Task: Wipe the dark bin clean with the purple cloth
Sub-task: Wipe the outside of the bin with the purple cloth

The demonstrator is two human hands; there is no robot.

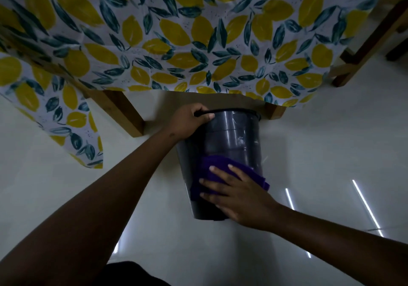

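With the right hand [237,194] pressed flat, fingers spread, on the purple cloth [217,171] against the dark bin's [229,135] lower wall at frame centre, and the left hand [187,123] curled around its rim, firm overlapping strokes would probably clean best.

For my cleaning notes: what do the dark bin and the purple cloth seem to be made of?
Dark bin: probably smooth, glossy plastic; bright streaks of light reflect along its wall. Purple cloth: soft matte fabric, possibly microfibre; it folds under the right hand without shine.
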